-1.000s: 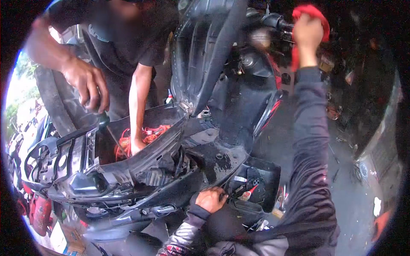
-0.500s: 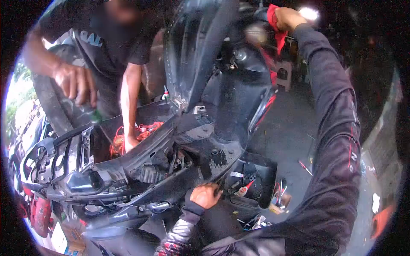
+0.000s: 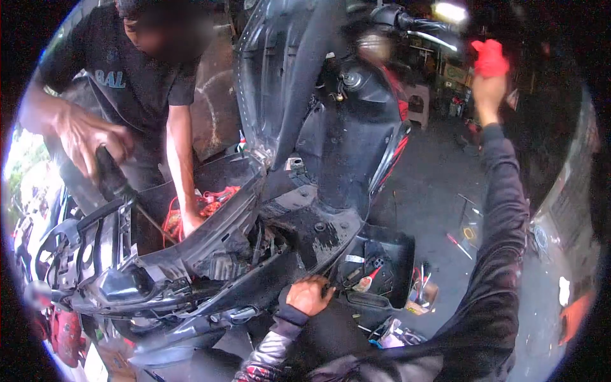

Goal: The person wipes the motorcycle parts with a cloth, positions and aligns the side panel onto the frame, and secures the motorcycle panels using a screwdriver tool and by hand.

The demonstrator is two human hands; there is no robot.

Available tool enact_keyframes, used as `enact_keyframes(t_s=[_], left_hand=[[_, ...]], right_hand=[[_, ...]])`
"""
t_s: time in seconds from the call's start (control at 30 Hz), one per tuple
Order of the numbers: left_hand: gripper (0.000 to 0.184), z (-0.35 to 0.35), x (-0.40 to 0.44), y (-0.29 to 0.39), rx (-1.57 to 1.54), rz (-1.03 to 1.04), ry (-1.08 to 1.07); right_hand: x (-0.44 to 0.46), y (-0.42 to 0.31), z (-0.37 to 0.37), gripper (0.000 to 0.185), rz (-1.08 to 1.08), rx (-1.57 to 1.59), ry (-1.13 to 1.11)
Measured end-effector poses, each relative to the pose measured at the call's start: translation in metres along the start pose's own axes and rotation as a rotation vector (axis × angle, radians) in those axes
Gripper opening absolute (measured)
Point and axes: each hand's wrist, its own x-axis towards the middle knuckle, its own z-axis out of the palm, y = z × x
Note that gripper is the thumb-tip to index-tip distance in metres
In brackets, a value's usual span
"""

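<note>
My right hand (image 3: 489, 95) is raised at the upper right and shut on a bunched red cloth (image 3: 490, 58), to the right of the handlebar (image 3: 414, 25). My left hand (image 3: 309, 295) rests palm down beside the lower edge of the scooter's floorboard (image 3: 318, 245), thumb apart from the other fingers; nothing shows in it. The scooter has its body panels partly off, exposing the frame (image 3: 172, 274). Its seat (image 3: 280, 76) stands tipped up. A black bin (image 3: 410, 254) just right of my left hand holds a red-and-white tube (image 3: 368, 280) and small parts.
Across the scooter, a co-worker (image 3: 127, 95) holds a long-shafted screwdriver (image 3: 113, 172) in one hand; the other reaches in by red wiring (image 3: 216, 200). On the floor lie a red-handled screwdriver (image 3: 458, 245) and a box of tools (image 3: 422, 296). A stool (image 3: 418, 105) stands behind.
My right hand has moved right and down with the red cloth, away from the handlebar. The co-worker's screwdriver now points down into the scooter. My left hand stays put.
</note>
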Motion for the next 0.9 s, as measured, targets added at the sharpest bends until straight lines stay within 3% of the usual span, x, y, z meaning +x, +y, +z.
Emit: enact_keyframes(t_s=[0.03,0.07,0.1,0.2,0.23,0.3,0.37,0.4,0.53,0.6,0.73,0.77,0.8,0.9], left_hand=[[0.033,0.0,0.001,0.002,0.002,-0.006,0.007],[0.032,-0.002,0.003,0.005,0.014,-0.009,-0.003],[0.032,-0.003,0.003,0.006,0.032,-0.014,-0.019],[0.033,-0.001,0.005,0.005,0.04,-0.036,-0.059],[0.032,0.001,0.004,0.006,0.065,-0.02,0.004],[0.032,0.003,0.004,0.004,0.048,-0.032,-0.001],[0.032,0.005,0.011,0.006,0.019,-0.031,0.004],[0.032,0.001,0.013,0.009,0.028,-0.053,-0.008],[0.031,0.001,0.009,0.007,0.048,-0.057,-0.008],[0.031,-0.005,0.008,0.011,0.038,-0.061,0.005],[0.03,-0.003,0.009,0.011,0.023,-0.015,0.014],[0.029,-0.008,0.009,0.014,0.065,-0.086,-0.094],[0.029,-0.007,0.007,0.013,0.061,-0.088,-0.084],[0.028,-0.004,0.002,0.01,0.017,-0.028,0.003]], right_hand=[[-0.009,0.009,0.016,0.029,-0.136,-0.004,-0.002],[0.004,-0.021,0.02,0.025,-0.194,-0.111,-0.161],[0.011,-0.053,0.03,0.021,-0.46,-0.208,0.053],[0.028,-0.049,0.123,0.035,-0.285,-0.61,-0.948],[0.026,-0.012,0.177,0.034,-0.099,-0.248,-0.767],[0.018,-0.01,0.181,0.034,0.083,0.104,-0.582],[0.028,-0.005,0.152,0.031,-0.365,-0.34,-0.734],[0.031,-0.001,0.148,0.031,-0.366,-0.342,-0.738],[0.028,0.013,0.129,0.024,-0.275,-0.435,-0.829],[0.035,0.015,0.098,0.026,-0.249,-0.298,-0.79],[0.031,0.055,0.1,0.028,-0.343,-0.225,-0.84],[0.033,0.063,0.104,0.028,-0.35,-0.226,-0.837],[0.034,0.078,0.108,0.027,-0.133,-0.028,-0.811],[0.056,0.129,0.141,0.027,0.066,0.276,-0.721]])
